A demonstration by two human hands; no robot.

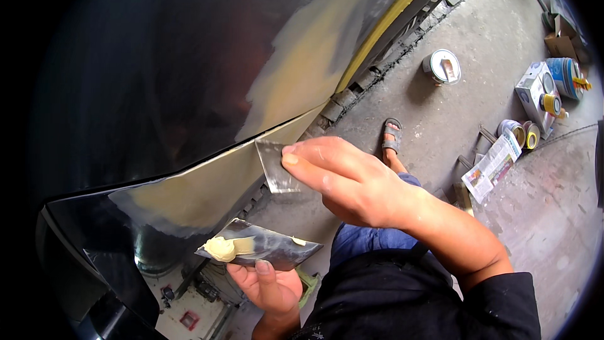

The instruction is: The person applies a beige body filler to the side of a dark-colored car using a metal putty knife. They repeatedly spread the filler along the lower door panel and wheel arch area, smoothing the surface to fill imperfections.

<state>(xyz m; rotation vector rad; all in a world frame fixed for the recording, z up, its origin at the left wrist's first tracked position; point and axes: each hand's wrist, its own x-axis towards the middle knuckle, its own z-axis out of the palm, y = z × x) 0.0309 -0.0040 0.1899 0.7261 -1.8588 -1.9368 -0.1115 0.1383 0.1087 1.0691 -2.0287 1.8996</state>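
In front of me is a dark car body panel (189,75) with sanded patches of pale yellow filler (314,44), one on the upper panel and another along the lower bumper section (189,198). My right hand (358,182) pinches a clear, flat spreader (275,167) between thumb and fingers, its edge at or close to the bumper's filled surface. Lower down, my left hand (270,283) holds a dark, flat mixing board (270,245) by its near edge, thumb on top. A lump of cream-coloured body filler (221,249) sits at the board's left end, with a smear beside it.
A white-lidded can (442,67) stands on the concrete floor to the right. Farther right are a box (535,91), a blue tin (564,77), smaller open tins (530,133) and a newspaper sheet (494,167). My sandalled foot (392,137) is beside the car.
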